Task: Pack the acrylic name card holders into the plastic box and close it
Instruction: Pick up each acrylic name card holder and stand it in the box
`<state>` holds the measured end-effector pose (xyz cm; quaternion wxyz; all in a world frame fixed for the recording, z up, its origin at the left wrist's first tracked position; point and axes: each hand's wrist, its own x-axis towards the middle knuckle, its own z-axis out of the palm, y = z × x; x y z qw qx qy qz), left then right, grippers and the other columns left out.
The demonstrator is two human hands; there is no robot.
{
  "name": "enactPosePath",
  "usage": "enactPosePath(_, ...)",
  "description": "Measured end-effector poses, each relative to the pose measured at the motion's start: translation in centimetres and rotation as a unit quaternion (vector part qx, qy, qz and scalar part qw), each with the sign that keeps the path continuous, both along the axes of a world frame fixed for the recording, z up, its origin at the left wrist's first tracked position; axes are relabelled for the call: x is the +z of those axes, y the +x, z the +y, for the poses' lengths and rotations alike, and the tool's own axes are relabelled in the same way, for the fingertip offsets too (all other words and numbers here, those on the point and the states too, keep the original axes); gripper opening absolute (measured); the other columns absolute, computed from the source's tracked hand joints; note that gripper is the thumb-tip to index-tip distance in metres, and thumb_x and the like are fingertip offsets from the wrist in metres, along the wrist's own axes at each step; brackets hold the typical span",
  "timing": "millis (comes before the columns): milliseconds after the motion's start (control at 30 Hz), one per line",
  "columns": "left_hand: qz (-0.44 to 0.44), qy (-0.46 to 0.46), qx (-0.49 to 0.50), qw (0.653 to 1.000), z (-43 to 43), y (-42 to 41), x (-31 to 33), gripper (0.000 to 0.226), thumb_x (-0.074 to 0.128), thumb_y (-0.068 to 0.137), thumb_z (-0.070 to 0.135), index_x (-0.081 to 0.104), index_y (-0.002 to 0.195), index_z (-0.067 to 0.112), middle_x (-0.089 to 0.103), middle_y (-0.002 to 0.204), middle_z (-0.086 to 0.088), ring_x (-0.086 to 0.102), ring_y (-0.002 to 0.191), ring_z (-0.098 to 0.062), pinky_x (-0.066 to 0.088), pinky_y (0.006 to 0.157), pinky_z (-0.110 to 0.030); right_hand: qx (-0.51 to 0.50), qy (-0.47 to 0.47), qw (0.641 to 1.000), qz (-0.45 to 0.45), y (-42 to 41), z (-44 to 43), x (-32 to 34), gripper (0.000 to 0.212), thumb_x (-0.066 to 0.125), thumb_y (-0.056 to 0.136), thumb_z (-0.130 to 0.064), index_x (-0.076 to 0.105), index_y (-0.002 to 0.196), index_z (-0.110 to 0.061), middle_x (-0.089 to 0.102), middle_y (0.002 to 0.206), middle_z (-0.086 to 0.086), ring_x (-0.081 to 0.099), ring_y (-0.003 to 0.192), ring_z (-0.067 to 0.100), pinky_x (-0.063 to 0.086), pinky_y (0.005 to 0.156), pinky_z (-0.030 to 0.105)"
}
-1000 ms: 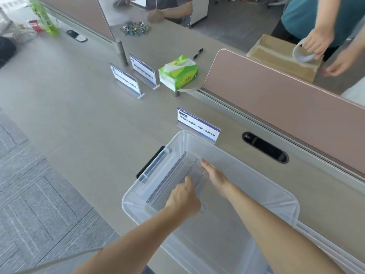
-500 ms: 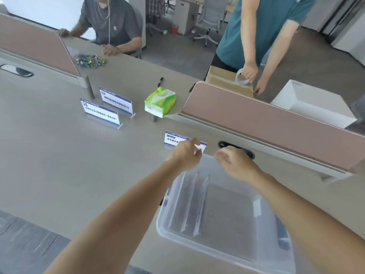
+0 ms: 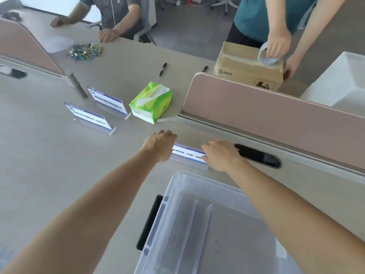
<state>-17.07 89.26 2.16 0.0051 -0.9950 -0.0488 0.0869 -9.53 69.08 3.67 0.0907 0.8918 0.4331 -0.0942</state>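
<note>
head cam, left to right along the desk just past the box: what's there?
near name card holder → far name card holder → green tissue pack → left hand → name card holder between the hands → right hand → black cable slot

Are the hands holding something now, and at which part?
Left hand and right hand are at the two ends of the nearest name card holder; a closed grip cannot be told.
</note>
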Motion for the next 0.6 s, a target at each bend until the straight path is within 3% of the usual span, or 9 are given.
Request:
enactPosePath(167,0.07,0.018,0.017,0.997,-0.5,3.0,-2.8,0.036,0.054,0.092,0.018,0.054,0.127,0.022,0.064,0.119,-0.001,0.062,0.11,-0.026,0.047,0.089,-0.035,-0.05,-0.042,0.997,0.043,2.3,1.1,-4.0,0.021,0.052,0.093,-0.021,0.06,0.112,-0.017,0.067,0.107,0.008,0.064,0.096,0.032,0.039,0.066,0.032)
enactPosePath(267,0.062,0.05,0.014,0.997,-0.6,3.2,-3.1,0.029,0.051,0.094,0.014,0.062,0.116,0.028,0.069,0.111,0.002,0.067,0.101,-0.024,0.047,0.082,-0.03,-0.045,-0.046,0.997,0.05,3.1,0.6,-4.6,0.021,0.052,0.091,-0.012,0.063,0.109,-0.017,0.066,0.1,0.008,0.065,0.088,0.032,0.039,0.062,0.031)
enactPosePath(467,-0.018,0.019,-0.003,1.0,-0.9,1.1,0.5,0.021,0.047,0.098,0.024,0.062,0.112,0.022,0.069,0.105,0.0,0.066,0.095,-0.031,0.049,0.075,-0.034,-0.04,0.032,0.999,-0.012,3.2,-1.2,0.3,0.015,0.05,0.092,-0.006,0.058,0.099,-0.017,0.066,0.091,0.009,0.061,0.072,0.032,0.04,0.058,0.032)
enactPosePath(600,-0.055,-0.074,0.02,0.996,-1.5,-1.9,4.9,0.021,0.051,0.095,0.031,0.061,0.113,0.025,0.065,0.11,0.005,0.063,0.101,-0.028,0.049,0.077,-0.034,0.002,0.069,0.994,-0.089,1.3,-2.3,5.7,0.022,0.044,0.086,0.002,0.056,0.1,-0.011,0.062,0.097,0.009,0.065,0.081,0.036,0.036,0.056,0.034)
